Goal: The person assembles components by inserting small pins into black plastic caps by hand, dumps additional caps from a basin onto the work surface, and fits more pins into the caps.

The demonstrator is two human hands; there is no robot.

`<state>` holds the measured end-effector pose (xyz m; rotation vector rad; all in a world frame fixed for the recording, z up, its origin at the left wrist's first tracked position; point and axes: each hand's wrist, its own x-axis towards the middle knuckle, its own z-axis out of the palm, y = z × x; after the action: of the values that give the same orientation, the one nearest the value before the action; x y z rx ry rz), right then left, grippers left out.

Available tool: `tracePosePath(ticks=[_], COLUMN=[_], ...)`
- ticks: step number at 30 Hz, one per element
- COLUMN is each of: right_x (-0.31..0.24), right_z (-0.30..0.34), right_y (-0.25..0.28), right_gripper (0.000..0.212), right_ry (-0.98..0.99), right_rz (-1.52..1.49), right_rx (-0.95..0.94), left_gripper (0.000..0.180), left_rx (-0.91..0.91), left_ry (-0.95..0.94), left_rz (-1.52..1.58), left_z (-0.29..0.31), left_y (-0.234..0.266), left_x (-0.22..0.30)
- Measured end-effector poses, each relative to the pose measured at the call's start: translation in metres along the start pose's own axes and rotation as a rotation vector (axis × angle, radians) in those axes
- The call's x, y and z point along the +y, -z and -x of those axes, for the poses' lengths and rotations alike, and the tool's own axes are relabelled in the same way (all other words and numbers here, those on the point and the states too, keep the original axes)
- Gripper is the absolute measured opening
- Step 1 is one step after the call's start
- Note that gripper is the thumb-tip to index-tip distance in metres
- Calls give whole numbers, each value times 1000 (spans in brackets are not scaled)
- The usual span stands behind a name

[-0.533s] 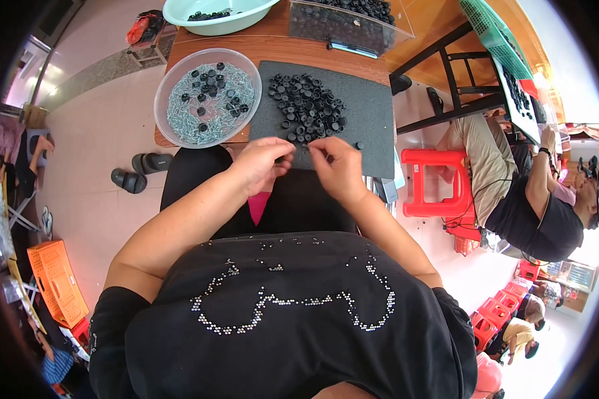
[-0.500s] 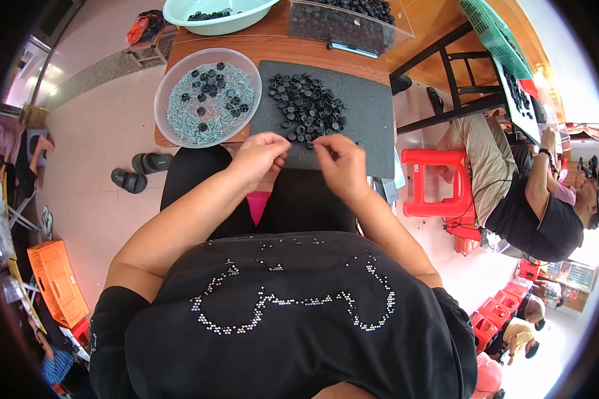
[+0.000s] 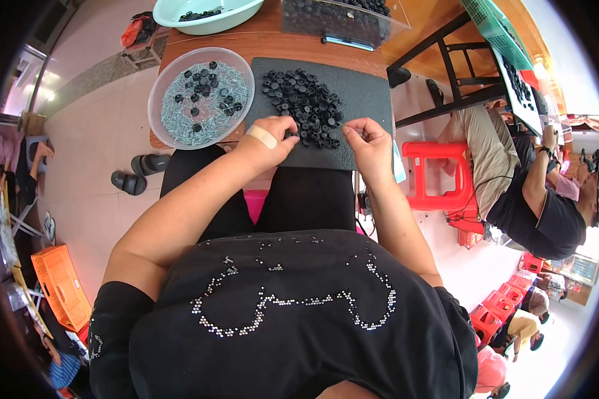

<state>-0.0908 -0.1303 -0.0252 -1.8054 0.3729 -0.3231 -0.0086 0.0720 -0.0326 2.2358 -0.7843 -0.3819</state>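
A heap of small round black caps (image 3: 313, 100) lies on a dark grey mat (image 3: 369, 100). At the heap's near left edge, my left hand (image 3: 270, 141), with a bandage strip across its back, is closed, thumb and fingers pinching a small black cap. To the right of the heap, my right hand (image 3: 373, 143) pinches a thin metal screw whose end sticks out toward the caps. Left of the mat, a clear round bowl (image 3: 154, 110) holds many silvery screws (image 3: 173, 123), with several black caps scattered on top.
At the table's far side stand a pale green basin (image 3: 239, 14) and a clear bin (image 3: 393, 28) of black parts. A blue-and-black pen-like tool (image 3: 347, 44) lies before the bin. A red stool (image 3: 416, 174) and a seated co-worker (image 3: 539, 206) are at the right.
My hands have moved apart. My left hand has turned, showing the bandage, and reaches to the caps; my right hand has shifted right and slightly farther away. The view has shifted a little.
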Motion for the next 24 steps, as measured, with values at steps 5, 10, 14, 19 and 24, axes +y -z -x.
tracePosePath(ticks=[5,10,14,19,24], right_x=[-5,-10,-20,-30,-48], right_z=[3,9,14,20,27], right_y=[-3,-8,-12,-18,-22], right_gripper=[5,3,3,1,5], right_ry=[-14,52,6,106,258], right_rz=[38,95,40,16,101], right_rx=[-62,-105,-153,-159,-171], left_gripper=[18,16,17,12,21], left_rx=[62,60,-110,-261,-256], left_ry=[-151,-136,357,438,363], left_rz=[-80,-93,789,1472,1420], left_z=[-2,-8,-5,14,27], left_y=[-20,-18,-4,15,19], left_x=[-12,-16,-2,10,16])
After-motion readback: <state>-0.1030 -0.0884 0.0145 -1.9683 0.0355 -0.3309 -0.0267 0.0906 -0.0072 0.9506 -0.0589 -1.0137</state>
